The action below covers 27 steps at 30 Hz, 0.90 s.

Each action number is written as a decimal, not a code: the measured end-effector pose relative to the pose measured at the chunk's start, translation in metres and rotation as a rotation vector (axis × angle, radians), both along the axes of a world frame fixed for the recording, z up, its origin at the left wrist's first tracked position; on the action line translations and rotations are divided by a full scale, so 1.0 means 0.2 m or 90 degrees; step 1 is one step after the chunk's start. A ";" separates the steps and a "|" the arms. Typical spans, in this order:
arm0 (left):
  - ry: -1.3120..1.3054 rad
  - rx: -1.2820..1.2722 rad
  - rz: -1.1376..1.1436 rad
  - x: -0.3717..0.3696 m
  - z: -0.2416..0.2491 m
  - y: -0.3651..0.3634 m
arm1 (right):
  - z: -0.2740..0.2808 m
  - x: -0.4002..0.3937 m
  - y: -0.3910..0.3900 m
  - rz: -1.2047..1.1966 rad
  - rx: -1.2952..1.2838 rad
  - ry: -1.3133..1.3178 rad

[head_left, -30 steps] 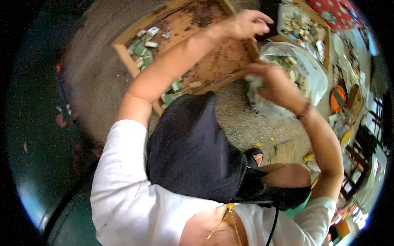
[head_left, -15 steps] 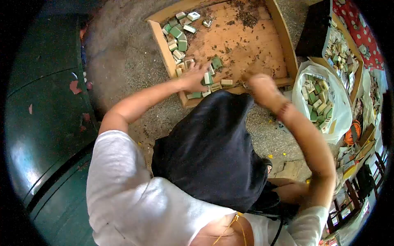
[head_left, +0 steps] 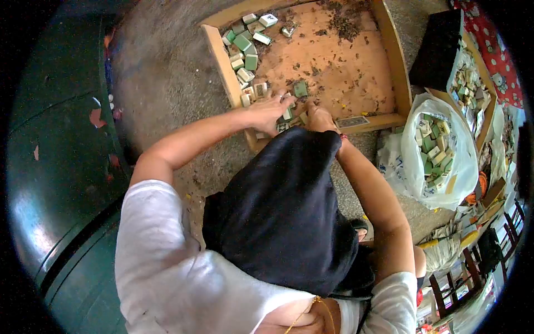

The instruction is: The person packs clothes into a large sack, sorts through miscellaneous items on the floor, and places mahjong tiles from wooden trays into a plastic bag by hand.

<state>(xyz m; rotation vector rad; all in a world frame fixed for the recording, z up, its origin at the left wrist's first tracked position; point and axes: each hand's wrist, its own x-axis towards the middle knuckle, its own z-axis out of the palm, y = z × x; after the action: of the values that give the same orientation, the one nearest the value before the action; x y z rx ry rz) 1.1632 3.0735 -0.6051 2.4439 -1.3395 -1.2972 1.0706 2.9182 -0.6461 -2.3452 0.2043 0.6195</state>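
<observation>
A shallow wooden tray [head_left: 219,64] lies on the floor, with green-and-white tiles [head_left: 251,62] along its left side and dark debris [head_left: 345,22] at the back. My left hand [head_left: 268,113] rests over tiles at the tray's near left corner, its fingers apart. Close by on the right, my right hand [head_left: 321,118] reaches over the near edge beside a pale tile; its fingertips are partly hidden and any grip is unclear. A single green tile [head_left: 300,89] lies just beyond both hands.
To the right stands a white plastic bag [head_left: 464,167] of tiles. Behind it are a box of more tiles [head_left: 470,83] and a black panel [head_left: 436,50]. A dark green surface [head_left: 61,139] fills the left side. Black cloth [head_left: 278,206] covers my lap.
My right hand has moved left along the near edge, closer to my left hand. My left hand has shifted slightly right. The view has shifted a little.
</observation>
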 end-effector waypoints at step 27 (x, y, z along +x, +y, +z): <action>0.286 -0.189 0.286 0.07 -0.17 0.03 | -0.14 0.04 0.12 -0.113 0.254 -0.020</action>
<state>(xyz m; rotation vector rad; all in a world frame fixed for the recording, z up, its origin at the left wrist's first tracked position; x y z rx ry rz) 1.1762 3.0800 -0.6381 1.9413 -0.7517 -1.3034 1.0789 2.9419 -0.6735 -1.9275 0.2478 0.4853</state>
